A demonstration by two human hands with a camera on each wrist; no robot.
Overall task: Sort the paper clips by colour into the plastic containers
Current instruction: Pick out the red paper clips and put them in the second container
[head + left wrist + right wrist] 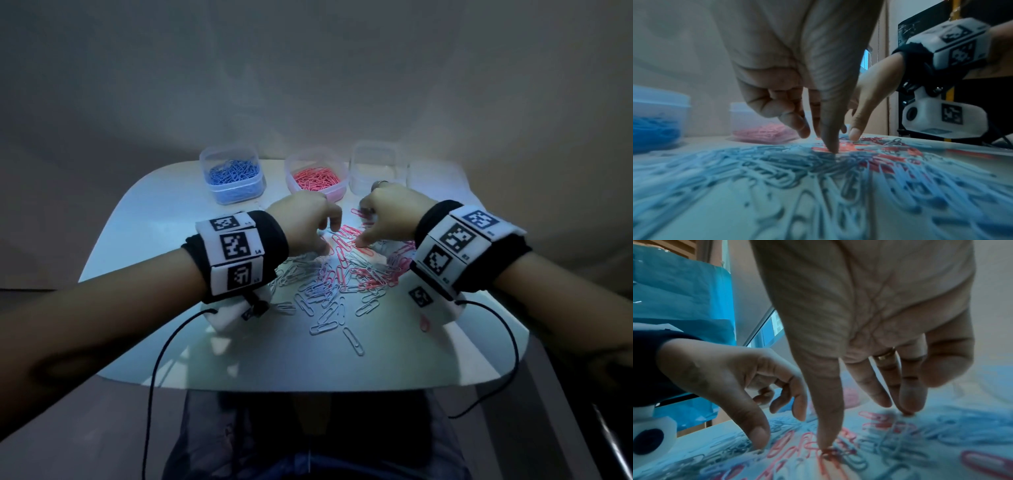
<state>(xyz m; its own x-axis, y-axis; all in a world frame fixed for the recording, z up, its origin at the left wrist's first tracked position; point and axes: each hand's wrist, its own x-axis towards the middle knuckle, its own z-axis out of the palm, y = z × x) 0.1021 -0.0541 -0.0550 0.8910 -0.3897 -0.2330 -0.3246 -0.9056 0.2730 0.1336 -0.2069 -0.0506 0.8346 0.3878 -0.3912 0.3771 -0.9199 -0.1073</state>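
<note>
Mixed pile of pink and white paper clips (337, 274) at the table's (144, 219) centre. Left hand (301, 222) and right hand (387, 214), fingers extended and gripping nothing, press fingertips onto pink clips. Risk: interlocked clips may drag white ones along. Far row: blue-clip container (233, 178), pink-clip container (317, 176), two empty clear containers (376, 168) rightward.

four plastic containers (376, 168), two hands (301, 222), countless loose paper clips (329, 291).
</note>
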